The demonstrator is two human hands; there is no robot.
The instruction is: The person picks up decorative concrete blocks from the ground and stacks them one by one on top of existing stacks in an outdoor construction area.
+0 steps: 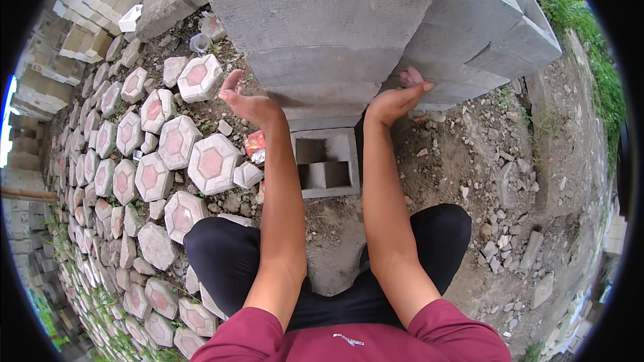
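Several concrete blocks (322, 33), grey, hollow, flat-sided, stacked

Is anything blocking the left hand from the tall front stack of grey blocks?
Nothing visible does: the left hand is close beside the lower left edge of the front stack, with no object between. Whether they touch, I can't tell.
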